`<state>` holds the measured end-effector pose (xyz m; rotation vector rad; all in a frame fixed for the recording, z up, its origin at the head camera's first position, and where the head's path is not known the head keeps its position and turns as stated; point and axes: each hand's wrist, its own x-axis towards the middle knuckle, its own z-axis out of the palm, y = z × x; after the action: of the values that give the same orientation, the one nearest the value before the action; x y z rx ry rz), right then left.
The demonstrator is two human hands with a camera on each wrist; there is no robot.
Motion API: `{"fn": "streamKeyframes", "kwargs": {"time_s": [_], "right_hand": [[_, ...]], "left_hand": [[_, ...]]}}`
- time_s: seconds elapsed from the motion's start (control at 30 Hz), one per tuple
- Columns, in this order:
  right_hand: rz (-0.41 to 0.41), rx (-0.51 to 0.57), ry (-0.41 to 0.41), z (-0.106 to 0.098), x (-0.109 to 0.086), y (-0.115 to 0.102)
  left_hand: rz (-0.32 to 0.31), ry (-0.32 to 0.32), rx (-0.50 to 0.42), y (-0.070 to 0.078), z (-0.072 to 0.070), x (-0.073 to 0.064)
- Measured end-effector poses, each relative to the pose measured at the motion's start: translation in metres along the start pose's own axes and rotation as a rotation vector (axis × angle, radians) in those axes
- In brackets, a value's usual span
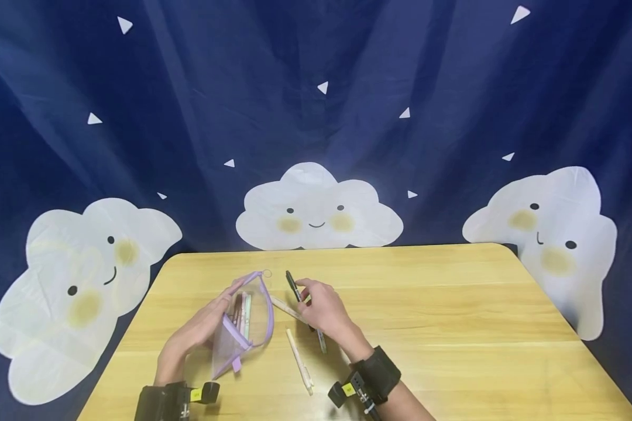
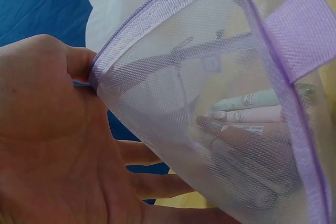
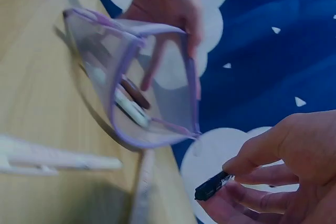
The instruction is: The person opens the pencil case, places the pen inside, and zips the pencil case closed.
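Note:
My left hand (image 1: 202, 324) grips a see-through mesh pencil pouch (image 1: 235, 333) with lilac trim by its edge, thumb on the zipper band in the left wrist view. The pouch is tilted, its mouth gaping towards the right. Several pens (image 2: 252, 114) lie inside, among them mint, pink and brown ones. Just right of the pouch, my right hand (image 1: 323, 310) pinches a black-ended pen (image 3: 212, 184) between thumb and fingers. Its black end points up and away in the head view; the fingers cover its middle.
A cream pen (image 1: 299, 361) lies on the wooden table (image 1: 453, 327) in front of the hands. Another pale pen (image 1: 287, 308) lies between the pouch and my right hand. Behind the table hangs a dark blue curtain (image 1: 274, 117) with smiling white clouds.

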<state>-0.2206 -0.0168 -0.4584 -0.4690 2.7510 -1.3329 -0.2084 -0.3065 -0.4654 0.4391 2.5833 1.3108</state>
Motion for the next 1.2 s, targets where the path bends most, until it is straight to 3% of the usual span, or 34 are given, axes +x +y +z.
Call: {"fn": "streamKeyframes", "kwargs": {"time_s": [0.23,0.47,0.73,0.97,1.2], "right_hand": [[-0.024,-0.007,-0.017,0.027,0.008,-0.011],[0.040,0.163,-0.116,0.059,0.022,-0.023],[0.047,0.195,-0.067,0.085,0.030,-0.036],[0.053,0.276,-0.114,0.087,0.029,-0.039],[0.011,0.251,-0.039,0.062,0.026,-0.027]], "left_hand": [[-0.017,0.013,0.016,0.000,0.000,0.001],[-0.031,0.021,0.060,-0.001,0.001,0.004],[-0.019,0.021,0.061,-0.001,0.001,0.000],[-0.029,0.015,0.056,-0.004,0.001,0.000],[0.002,0.025,0.088,-0.003,0.002,0.002]]}}
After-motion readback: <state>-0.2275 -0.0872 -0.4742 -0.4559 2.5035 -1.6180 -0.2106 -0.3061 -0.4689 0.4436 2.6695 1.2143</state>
